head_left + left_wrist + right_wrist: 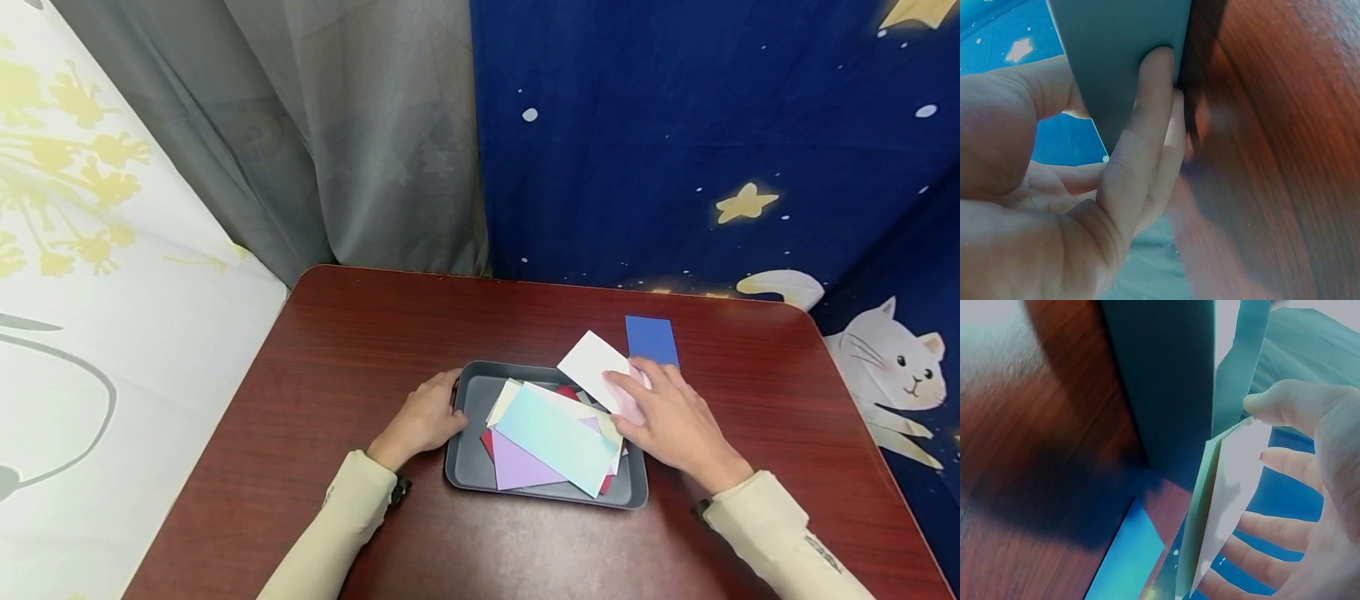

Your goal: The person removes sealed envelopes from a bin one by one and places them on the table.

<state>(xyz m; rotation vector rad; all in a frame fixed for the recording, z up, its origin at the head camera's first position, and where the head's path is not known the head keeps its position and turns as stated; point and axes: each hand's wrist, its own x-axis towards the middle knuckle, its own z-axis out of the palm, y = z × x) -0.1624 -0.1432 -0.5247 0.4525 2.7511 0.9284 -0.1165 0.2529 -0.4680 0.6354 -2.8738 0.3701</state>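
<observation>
A grey tray (pixel 468 467) stands on the table with an overlapping pile of coloured paper cards in it. My left hand (pixel 423 417) holds the tray's left side; in the left wrist view its fingers (pixel 1154 106) press the outer wall, the thumb over the rim. Over the tray's far right corner, my right hand (pixel 671 421) pinches a white card (pixel 592 362) with a pinkish part near the fingers. In the right wrist view a pale green card (pixel 1200 506) lies against a pinkish-white card (pixel 1235 481), at the thumb and fingertips. A light turquoise card (pixel 558 437) tops the pile, over a purple card (pixel 517 467).
A blue card (pixel 651 337) lies on the table behind the tray, partly hidden by my right hand. The reddish-brown wooden table (pixel 375 325) ends at grey curtains (pixel 397 150) and a dark blue star-patterned curtain (pixel 637 167).
</observation>
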